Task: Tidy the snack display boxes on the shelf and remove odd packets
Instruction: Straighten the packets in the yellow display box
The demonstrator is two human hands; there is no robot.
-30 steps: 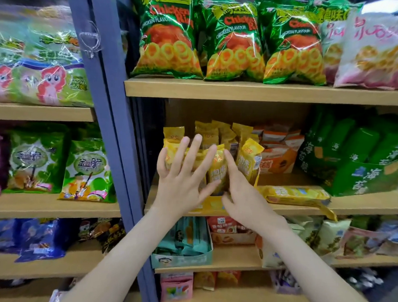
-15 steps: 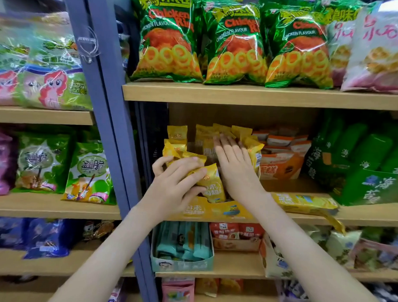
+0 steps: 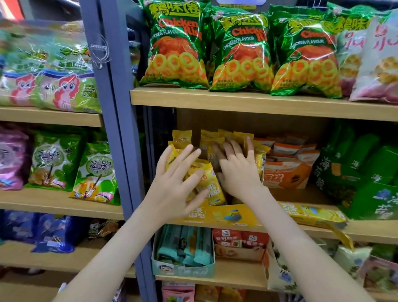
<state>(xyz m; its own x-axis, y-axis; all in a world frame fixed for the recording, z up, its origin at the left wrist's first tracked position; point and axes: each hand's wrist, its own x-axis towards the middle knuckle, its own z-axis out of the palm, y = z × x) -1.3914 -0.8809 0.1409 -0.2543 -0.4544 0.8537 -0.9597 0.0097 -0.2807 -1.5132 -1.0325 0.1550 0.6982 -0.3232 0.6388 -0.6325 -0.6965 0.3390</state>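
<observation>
The yellow display box (image 3: 223, 216) is sitting on the middle shelf (image 3: 371, 231), with its printed front lip at the shelf's edge, and we are reaching into it with both bare hands. The yellow packets (image 3: 211, 185) are standing upright in rows inside the box, and the front ones are leaning a little out of line.

Our left hand (image 3: 176, 186) is over the box's left front corner. Its fingers are spread and straight, and they are pressing flat against the faces of the front packets without gripping any of them. Our right hand (image 3: 237, 170) is reaching deeper into the box, toward its right rear. Its fingers are also stretched out, and they are lying across the tops of the back rows without closing round anything. The two hands are almost touching over the middle of the box.

Just to the right of the box an orange display box (image 3: 287, 176) is holding orange and white packets, and beyond that a green display box (image 3: 376, 200) is standing. A flat yellow piece (image 3: 311, 212) is lying on the shelf against the box's right side, and we cannot tell whether it is a packet or a flap.

On the shelf above the box, green chicken ring bags (image 3: 174, 43) are standing in a row. On the shelf below the box, a teal box (image 3: 183, 249) is sitting. To the left of the box a blue upright post (image 3: 117, 125) is dividing the shelving.
</observation>
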